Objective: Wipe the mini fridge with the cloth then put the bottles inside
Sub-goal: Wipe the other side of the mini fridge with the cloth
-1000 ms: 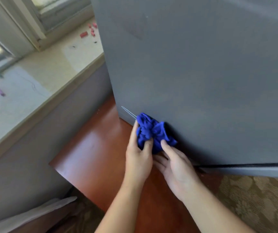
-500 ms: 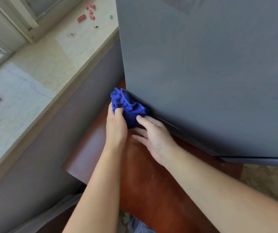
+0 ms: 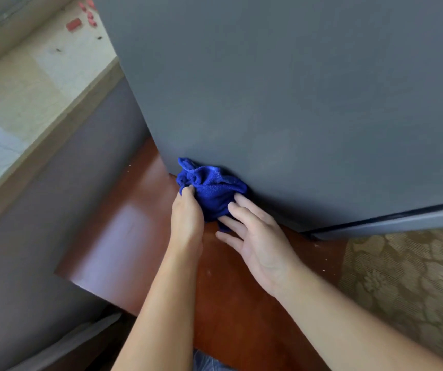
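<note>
The mini fridge (image 3: 295, 103) runs out of view at 12 and 3 o'clock; the bunched cloth (image 3: 212, 188) pressed to it hides the fingers of the left hand (image 3: 187, 218), only thumb and back showing. At 11 o'clock, pink pieces (image 3: 73, 24) on the windowsill (image 3: 41, 84) are too small to identify; at 6 o'clock the edge cuts a pale blue fabric scrap (image 3: 209, 362).

One cloth (image 3: 212, 188), one mini fridge (image 3: 295, 103), one left hand (image 3: 187, 218), one right hand (image 3: 260, 245)
</note>
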The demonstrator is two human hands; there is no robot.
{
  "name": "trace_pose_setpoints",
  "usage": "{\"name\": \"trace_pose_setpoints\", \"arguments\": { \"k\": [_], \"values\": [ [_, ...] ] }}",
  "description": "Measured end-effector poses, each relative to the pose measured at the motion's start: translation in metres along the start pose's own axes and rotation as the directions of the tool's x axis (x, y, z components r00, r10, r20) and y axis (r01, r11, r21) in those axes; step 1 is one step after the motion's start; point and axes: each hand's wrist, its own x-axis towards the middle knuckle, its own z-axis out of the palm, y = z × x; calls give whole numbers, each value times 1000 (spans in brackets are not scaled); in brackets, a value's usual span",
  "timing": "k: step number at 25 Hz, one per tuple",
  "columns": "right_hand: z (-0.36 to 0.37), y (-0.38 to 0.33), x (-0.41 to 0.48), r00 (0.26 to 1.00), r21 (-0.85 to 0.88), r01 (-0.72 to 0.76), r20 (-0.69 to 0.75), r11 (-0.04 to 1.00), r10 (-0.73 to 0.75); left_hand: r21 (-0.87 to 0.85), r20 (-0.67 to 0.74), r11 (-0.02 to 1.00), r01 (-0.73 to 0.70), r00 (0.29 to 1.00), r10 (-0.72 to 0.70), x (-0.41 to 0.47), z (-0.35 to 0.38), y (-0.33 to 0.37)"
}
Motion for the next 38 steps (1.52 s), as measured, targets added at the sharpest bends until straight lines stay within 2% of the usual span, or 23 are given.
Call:
{"name": "trace_pose_setpoints", "arguments": {
  "k": [5,10,13,17,22,28,31,38],
  "values": [
    [-64,-6,-36,998,23,20,-57,1000,-19,-1,75,1000,-5,997,5,-53,46,-24],
    [-121,4,-61,987,-92,31,-155,995,-45,47,127,999,-25,992,19,-92,89,-65],
    [-146,6,-69,972,-48,9,-234,999,-19,73,218,997,-2,976,-13,-109,109,-86],
    [-158,9,-64,962,-32,-68,-266,997,57,109,272,994,27,961,-56,-107,116,-100],
    [-130,23,-39,948,-55,-114,-303,992,93,53,312,997,62,947,-76,-83,102,-107],
    [-65,24,4,960,-85,-87,-275,993,61,-8,227,999,37,973,-35,-46,51,-64],
    [-30,27,20,966,-175,-58,-258,983,11,-38,183,999,28,983,-21,-28,29,-43],
    [20,22,25,975,-370,33,-192,929,-111,-159,91,983,98,992,-84,-14,-5,-2]
  ]
}}
